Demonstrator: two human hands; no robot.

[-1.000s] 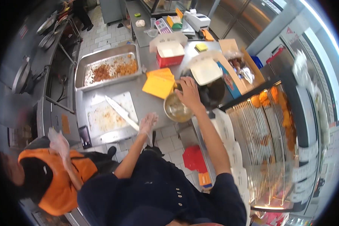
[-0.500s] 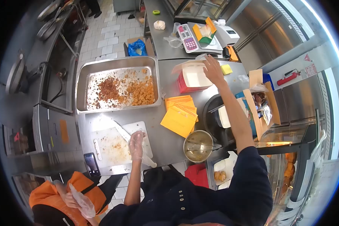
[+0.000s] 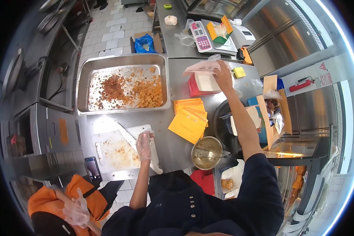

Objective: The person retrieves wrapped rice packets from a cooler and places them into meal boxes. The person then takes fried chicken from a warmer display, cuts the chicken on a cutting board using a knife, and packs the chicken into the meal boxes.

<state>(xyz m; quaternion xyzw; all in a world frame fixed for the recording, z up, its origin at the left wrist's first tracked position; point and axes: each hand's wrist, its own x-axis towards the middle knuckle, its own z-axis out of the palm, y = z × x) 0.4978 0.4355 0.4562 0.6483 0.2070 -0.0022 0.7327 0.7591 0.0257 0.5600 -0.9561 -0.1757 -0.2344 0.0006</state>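
Note:
My right hand (image 3: 223,77) is closed on the edge of a flat pinkish-white paper bag (image 3: 202,67), raised at one side above a stack of red-edged white paper bags (image 3: 207,82). My left hand (image 3: 144,144), in a clear plastic glove, is over the white cutting board (image 3: 112,151) with its fingers loosely apart. A white-handled knife (image 3: 155,163) lies across the board, partly behind that hand; I see no grip on it. Food crumbs dot the board. Yellow paper packets (image 3: 188,125) lie between my arms.
A deep steel tray (image 3: 167,84) holds brown and orange crumbs. A metal bowl (image 3: 198,157) with tongs sits at the table's near edge. A phone (image 3: 93,169) lies left of the board. Behind stands a scale (image 3: 202,37). A co-worker's gloved hand (image 3: 76,210) is at lower left.
My right hand has raised the paper bag's edge off the stack. My left hand has shifted slightly up over the board. The co-worker's gloved hand has moved.

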